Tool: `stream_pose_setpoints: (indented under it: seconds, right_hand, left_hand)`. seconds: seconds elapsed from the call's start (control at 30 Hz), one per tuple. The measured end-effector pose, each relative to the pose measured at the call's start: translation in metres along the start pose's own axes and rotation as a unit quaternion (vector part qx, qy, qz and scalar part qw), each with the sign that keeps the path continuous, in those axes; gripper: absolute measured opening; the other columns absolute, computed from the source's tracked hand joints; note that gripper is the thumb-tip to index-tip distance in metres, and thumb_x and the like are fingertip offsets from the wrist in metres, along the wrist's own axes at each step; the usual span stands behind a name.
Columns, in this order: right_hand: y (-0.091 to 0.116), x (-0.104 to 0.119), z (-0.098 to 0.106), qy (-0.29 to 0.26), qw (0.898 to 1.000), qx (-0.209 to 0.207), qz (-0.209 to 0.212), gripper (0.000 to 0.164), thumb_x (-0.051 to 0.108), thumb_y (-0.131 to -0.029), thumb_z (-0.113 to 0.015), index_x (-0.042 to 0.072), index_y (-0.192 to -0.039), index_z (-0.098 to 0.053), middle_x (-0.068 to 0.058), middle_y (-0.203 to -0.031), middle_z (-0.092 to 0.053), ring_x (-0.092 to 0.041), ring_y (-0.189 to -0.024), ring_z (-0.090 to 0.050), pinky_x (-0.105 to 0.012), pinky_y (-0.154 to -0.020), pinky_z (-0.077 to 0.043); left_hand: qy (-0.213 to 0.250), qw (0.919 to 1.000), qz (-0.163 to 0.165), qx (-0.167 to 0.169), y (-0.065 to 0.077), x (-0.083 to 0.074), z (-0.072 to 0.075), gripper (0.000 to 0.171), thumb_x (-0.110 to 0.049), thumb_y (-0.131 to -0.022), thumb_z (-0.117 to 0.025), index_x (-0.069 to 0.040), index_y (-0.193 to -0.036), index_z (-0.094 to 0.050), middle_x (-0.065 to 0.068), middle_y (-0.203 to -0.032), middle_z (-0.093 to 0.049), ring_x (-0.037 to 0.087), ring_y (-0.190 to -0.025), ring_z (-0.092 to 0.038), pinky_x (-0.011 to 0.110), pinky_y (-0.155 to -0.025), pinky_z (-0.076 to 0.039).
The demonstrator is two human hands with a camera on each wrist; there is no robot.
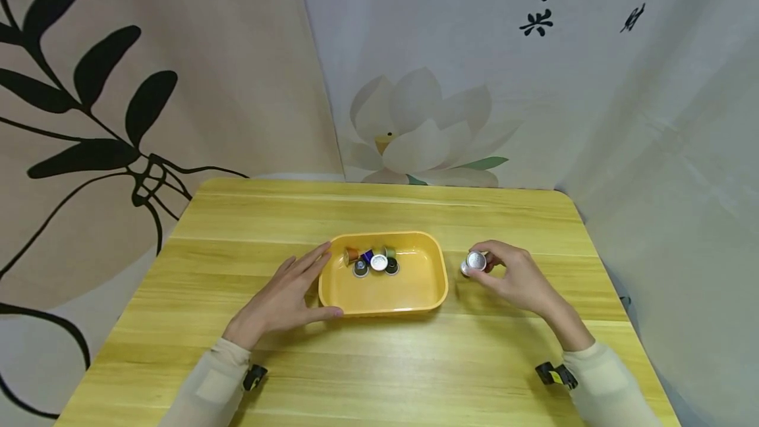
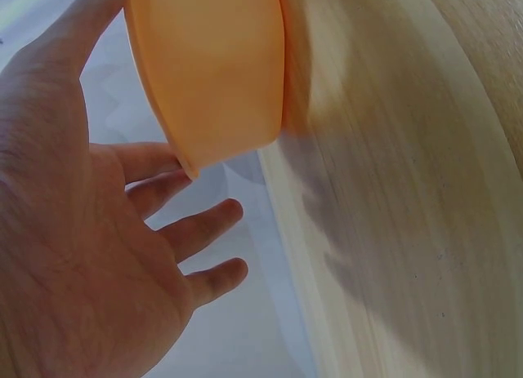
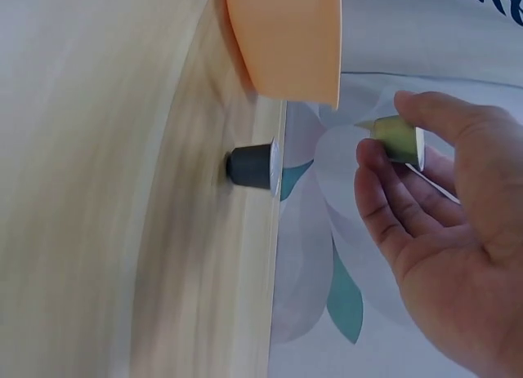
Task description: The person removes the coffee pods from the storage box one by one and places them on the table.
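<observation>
A yellow tray stands on the table, with several small coffee capsules grouped in its far left part. My left hand spreads at the tray's left end; straight fingers and thumb touch its rim, and the ring and little fingers hang free. To the right of the tray, my right hand pinches a green coffee capsule between thumb and fingers, its silver lid facing up. Below the held one, a dark coffee capsule stands lid up on the table, partly hidden in the head view.
Inside the tray lie a copper capsule, a blue capsule and one with a pale lid, among others. The wooden table ends at the back against a curtain with a printed flower.
</observation>
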State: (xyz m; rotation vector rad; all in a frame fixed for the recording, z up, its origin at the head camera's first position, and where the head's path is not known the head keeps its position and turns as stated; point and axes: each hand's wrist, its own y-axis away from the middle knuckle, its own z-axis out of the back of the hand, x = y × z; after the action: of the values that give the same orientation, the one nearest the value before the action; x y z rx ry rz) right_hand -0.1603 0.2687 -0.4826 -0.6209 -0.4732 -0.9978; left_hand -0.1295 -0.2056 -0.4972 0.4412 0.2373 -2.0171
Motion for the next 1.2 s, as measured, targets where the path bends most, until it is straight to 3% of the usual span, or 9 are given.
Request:
stream_pose_setpoints:
  seconds: [0.47, 0.87, 1.0, 1.2]
  right_hand:
    - [0.01, -0.018, 0.013, 0.024, 0.999, -0.025, -0.023, 0.036, 0.009, -0.1, -0.087, 0.002, -0.134, -0.077, -0.006, -0.113, -0.082, -0.009, -0.091, -0.074, -0.041, -0.082, -0.07]
    - [0.013, -0.03, 0.021, 0.027, 0.998, -0.043, -0.034, 0.033, 0.01, -0.101, -0.086, 0.004, -0.132, -0.078, -0.005, -0.108, -0.082, -0.006, -0.089, -0.072, -0.033, -0.079, -0.067]
    - [0.015, -0.033, 0.023, 0.026, 0.998, -0.036, -0.047, 0.033, 0.012, -0.103, -0.085, 0.005, -0.134, -0.078, -0.005, -0.107, -0.082, -0.005, -0.09, -0.072, -0.033, -0.079, -0.066]
    - [0.014, -0.038, 0.022, 0.018, 0.997, -0.003, -0.074, 0.036, 0.014, -0.105, -0.083, 0.001, -0.138, -0.076, -0.008, -0.11, -0.082, -0.012, -0.091, -0.072, -0.024, -0.078, -0.061]
  left_hand:
    - [0.003, 1.0, -0.004, -0.004, 0.001, 0.0, 0.0, 0.122, -0.074, -0.092, -0.083, -0.001, -0.177, -0.033, 0.01, -0.191, -0.021, 0.038, -0.173, -0.034, 0.076, -0.139, -0.023]
    - [0.004, 1.0, -0.002, -0.005, 0.001, 0.0, 0.0, 0.123, -0.075, -0.092, -0.082, -0.001, -0.177, -0.033, 0.01, -0.191, -0.022, 0.039, -0.173, -0.034, 0.076, -0.139, -0.023]
    - [0.007, 1.0, -0.001, -0.005, 0.001, 0.0, 0.0, 0.123, -0.075, -0.092, -0.083, -0.001, -0.177, -0.033, 0.01, -0.191, -0.021, 0.039, -0.173, -0.034, 0.076, -0.139, -0.023]
    - [0.004, 1.0, -0.001, -0.002, 0.0, 0.0, 0.0, 0.122, -0.072, -0.092, -0.084, -0.001, -0.177, -0.032, 0.01, -0.191, -0.021, 0.038, -0.174, -0.033, 0.076, -0.139, -0.022]
